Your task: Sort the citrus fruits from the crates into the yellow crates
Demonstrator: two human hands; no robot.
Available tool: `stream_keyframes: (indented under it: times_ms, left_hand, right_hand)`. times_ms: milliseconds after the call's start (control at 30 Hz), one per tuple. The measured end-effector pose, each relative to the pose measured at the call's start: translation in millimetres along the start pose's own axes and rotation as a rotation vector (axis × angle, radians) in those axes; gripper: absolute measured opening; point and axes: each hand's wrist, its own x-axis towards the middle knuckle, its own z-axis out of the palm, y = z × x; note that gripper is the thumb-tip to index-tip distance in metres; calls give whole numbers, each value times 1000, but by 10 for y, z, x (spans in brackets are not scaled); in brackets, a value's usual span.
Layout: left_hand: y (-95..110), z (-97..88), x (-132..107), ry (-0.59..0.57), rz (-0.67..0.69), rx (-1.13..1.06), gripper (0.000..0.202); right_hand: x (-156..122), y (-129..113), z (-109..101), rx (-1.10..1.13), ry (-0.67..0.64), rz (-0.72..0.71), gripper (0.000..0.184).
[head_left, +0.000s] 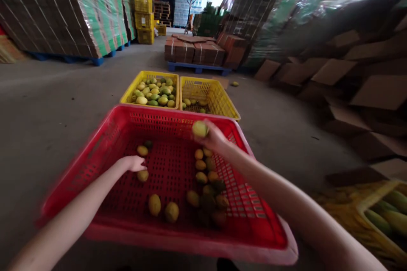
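At the left of the red perforated plastic crate [95, 152], the left hand [133, 163] lies palm down on the lattice floor, just beside a small oval yellow fruit [143, 175]; blur hides whether its grip is clenched or released. Loose yellow and brownish fruits [203, 178], smooth-skinned and matte, lie in a ragged column at the crate's middle. Above them, near the far wall, the right hand [213, 137] has its grip closed round a rounded yellow-green fruit [200, 128]. Beyond stand two yellow lattice plastic crates [219, 93], the left one heaped with green-yellow fruit.
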Motion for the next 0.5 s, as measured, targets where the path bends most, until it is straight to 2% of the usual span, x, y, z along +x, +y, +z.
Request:
stream_keyframes:
  times_ms: [67,100,133,200,300,400,500]
  left_hand:
    - [-30,-35,-37,-24,-4,-5,42]
    - [-38,-52,-50,-22,-8,-5,43]
    - [-39,-69,-60,-13,-13,-5,45]
    - [-29,-92,-68,15,-20,-7,49]
    - [8,-95,-63,24,-23,-19,48]
    - [41,-83,-60,-14,-15,-32,47]
    - [59,-84,-67,-39,-15,-33,49]
  right_hand:
    - [364,-256,-328,86,106,31,49]
    - [458,-330,-469,208,210,88,48]
    - [483,-359,-578,300,297,146,45]
    - [356,-280,-673,366,345,286,31]
    - [-21,64,-556,274,268,484,19]
    - [-233,440,-388,13,160,465,19]
    - [-158,738,-335,-187,112,453,14]
